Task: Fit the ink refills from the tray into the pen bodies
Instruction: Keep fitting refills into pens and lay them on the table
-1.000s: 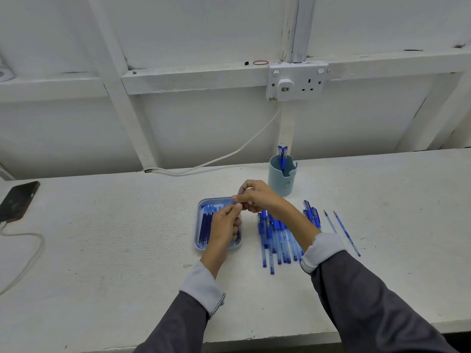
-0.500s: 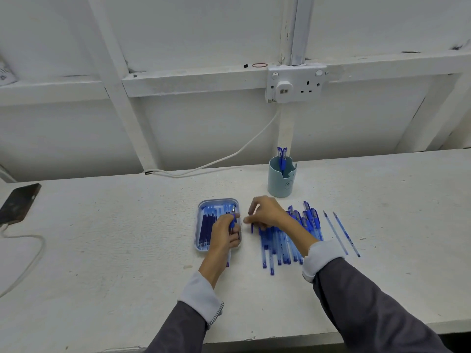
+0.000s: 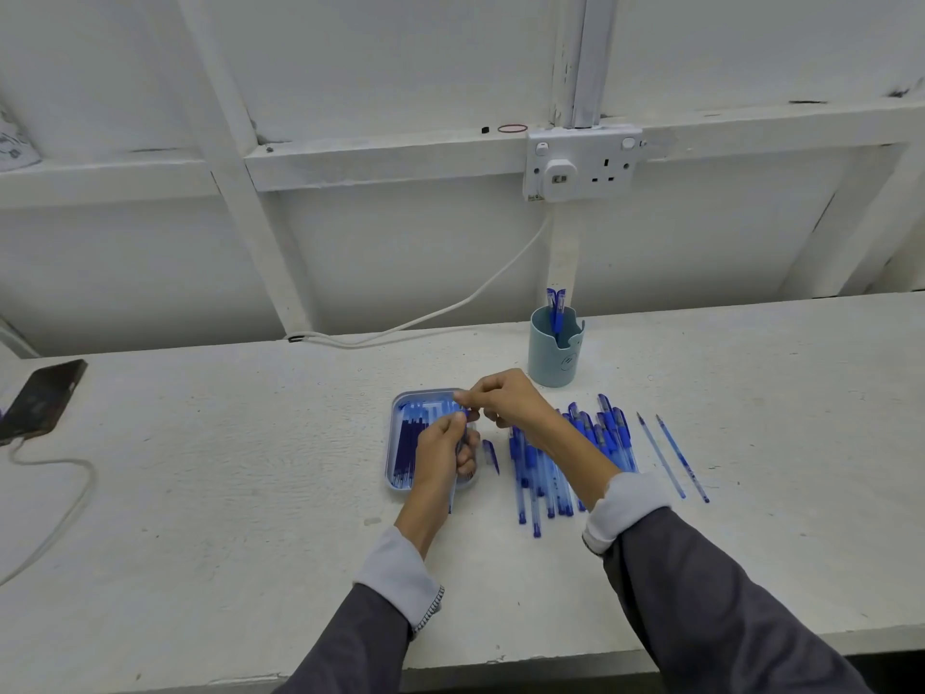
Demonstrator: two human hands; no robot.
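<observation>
Jointly, left hand and right hand hold pen.

white wall with beams behind long white table. socket on wall, white cord hanging down. bright, even light.

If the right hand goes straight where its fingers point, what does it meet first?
Probably the left hand, or the pen it holds: the right hand points left at them, above the tray. Depth is unclear.
</observation>
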